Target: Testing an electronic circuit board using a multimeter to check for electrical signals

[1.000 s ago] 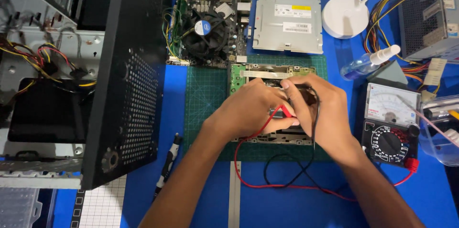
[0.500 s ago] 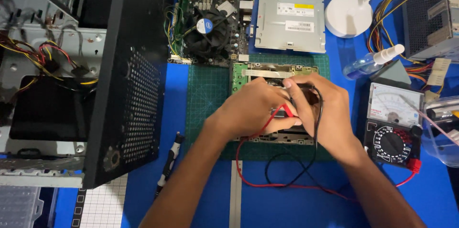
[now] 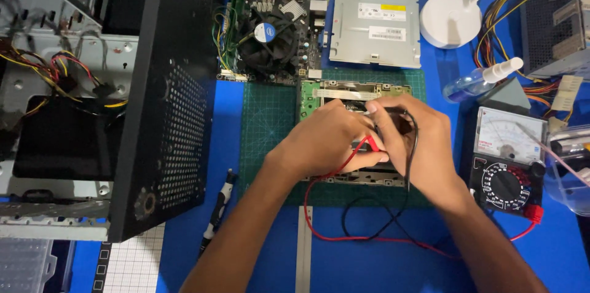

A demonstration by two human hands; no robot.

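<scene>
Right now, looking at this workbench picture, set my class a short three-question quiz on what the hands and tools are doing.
1. True or false: the left hand holds the red probe over the green circuit board.
2. Multiple choice: where does the analog multimeter lie? A) left of the cutting mat B) right of the right hand C) on the optical drive
3. Fill in: the black screwdriver lies on the blue ____.

Key:
1. True.
2. B.
3. Table; the screwdriver rests apart from both hands, beside the black case panel.
</scene>
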